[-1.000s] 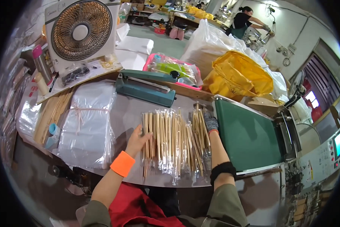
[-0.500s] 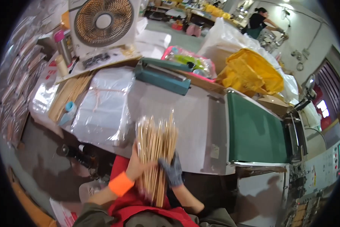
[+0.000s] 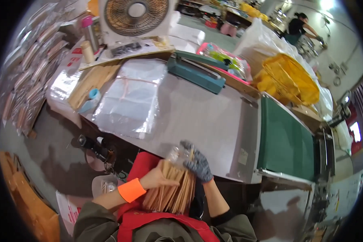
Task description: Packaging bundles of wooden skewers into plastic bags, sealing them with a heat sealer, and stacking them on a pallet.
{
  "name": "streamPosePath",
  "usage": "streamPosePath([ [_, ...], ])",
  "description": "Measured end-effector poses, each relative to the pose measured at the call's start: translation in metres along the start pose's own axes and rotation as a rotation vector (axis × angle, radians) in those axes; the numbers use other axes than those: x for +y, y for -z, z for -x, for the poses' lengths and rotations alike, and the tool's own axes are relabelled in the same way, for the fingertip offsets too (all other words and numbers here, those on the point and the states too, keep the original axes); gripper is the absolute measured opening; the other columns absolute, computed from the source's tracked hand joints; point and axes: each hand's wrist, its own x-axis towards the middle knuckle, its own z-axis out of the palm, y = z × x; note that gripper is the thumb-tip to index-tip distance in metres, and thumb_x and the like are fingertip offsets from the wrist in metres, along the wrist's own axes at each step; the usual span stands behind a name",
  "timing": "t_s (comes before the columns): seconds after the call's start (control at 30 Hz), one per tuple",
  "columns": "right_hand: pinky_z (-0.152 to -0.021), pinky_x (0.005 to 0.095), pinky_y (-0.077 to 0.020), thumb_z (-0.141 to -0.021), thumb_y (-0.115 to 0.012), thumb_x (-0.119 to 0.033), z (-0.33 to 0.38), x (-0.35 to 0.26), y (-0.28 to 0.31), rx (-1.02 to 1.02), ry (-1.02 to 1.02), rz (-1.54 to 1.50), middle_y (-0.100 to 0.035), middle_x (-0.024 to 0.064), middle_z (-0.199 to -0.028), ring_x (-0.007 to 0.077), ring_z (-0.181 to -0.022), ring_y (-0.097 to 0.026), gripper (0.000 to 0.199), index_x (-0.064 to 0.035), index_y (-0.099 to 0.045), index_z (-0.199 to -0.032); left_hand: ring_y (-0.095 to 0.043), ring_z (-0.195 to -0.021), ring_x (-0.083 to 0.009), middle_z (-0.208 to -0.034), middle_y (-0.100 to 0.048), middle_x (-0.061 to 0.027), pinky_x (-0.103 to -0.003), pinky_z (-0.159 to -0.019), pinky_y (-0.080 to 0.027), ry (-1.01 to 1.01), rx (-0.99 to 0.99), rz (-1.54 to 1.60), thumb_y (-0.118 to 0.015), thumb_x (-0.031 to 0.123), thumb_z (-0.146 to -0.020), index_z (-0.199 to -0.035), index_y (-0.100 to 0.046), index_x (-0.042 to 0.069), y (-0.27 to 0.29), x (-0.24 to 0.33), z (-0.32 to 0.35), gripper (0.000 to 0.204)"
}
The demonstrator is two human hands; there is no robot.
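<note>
A thick bundle of thin wooden sticks in clear plastic wrap stands over my lap, leaning toward me at its lower end. My bare left hand, with an orange band at the wrist, is wrapped round the bundle's left side, thumb across the front. In a grey knitted glove, my right hand curls about the upper right of the bundle, by the crinkled plastic end. Its fingertips are partly hidden there. Ahead lies a stack of clear plastic bags tied with a pinkish string, on the grey table.
A teal bag sealer sits at the table's back. On the right is a green conveyor belt, with a yellow sack behind it. A fan stands back left, near a tape roll. Wrapped packs pile up at far left. Another person works far off.
The bundle has come down toward my lap and tilted. My gloved hand has shifted from its lower right side up to its top end. The view has turned slightly left.
</note>
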Motion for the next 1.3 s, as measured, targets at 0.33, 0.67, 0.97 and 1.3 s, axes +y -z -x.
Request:
streamPosePath([
  [0.33, -0.089, 0.0301, -0.0454, -0.073, -0.075, -0.017, -0.011, -0.011, -0.011, -0.195, -0.187, -0.008, -0.061, 0.0088, -0.110, 0.0163, -0.099, -0.057, 0.050, 0.0007, -0.055, -0.115, -0.050, -0.112, -0.0253, -0.120, -0.050, -0.0182, -0.033, -0.097, -0.039, -0.057, 0.380, -0.178, -0.082, 0.044, -0.062, -0.127, -0.040, 0.000, -0.048, 0.058, 0.004, 0.089],
  [0.67, -0.086, 0.0285, -0.0456, -0.079, -0.068, -0.008, -0.018, 0.000, -0.004, -0.150, -0.159, -0.064, -0.064, 0.0071, -0.099, 0.0147, -0.092, -0.058, 0.026, 0.0006, -0.062, -0.102, -0.060, -0.070, -0.0189, -0.073, -0.063, -0.0086, -0.032, -0.068, -0.048, -0.338, 0.411, -0.788, -0.069, 0.022, -0.073, -0.083, -0.063, 0.004, 0.186, 0.124, -0.032, 0.021],
  [0.97, -0.088, 0.0289, -0.0453, -0.080, -0.067, -0.008, -0.021, 0.007, -0.010, -0.128, -0.137, -0.119, -0.063, 0.0078, -0.101, 0.0159, -0.093, -0.059, 0.025, 0.0011, -0.063, -0.103, -0.061, -0.064, -0.0148, -0.072, -0.066, -0.0076, -0.028, -0.060, -0.049, -0.118, -0.002, -0.700, -0.061, 0.021, -0.080, -0.077, -0.068, 0.003, 0.227, 0.126, -0.101, 0.019],
  [1.3, -0.091, 0.0319, -0.0445, -0.078, -0.069, -0.009, -0.004, -0.019, -0.020, -0.309, 0.075, -0.063, -0.061, 0.0090, -0.111, 0.0192, -0.103, -0.056, 0.032, -0.0024, -0.061, -0.109, -0.061, -0.071, -0.0237, -0.076, -0.063, -0.0138, -0.033, -0.066, -0.047, -0.161, -0.077, -0.554, -0.055, 0.026, -0.085, -0.083, -0.066, 0.004, 0.041, 0.014, -0.072, 0.024],
])
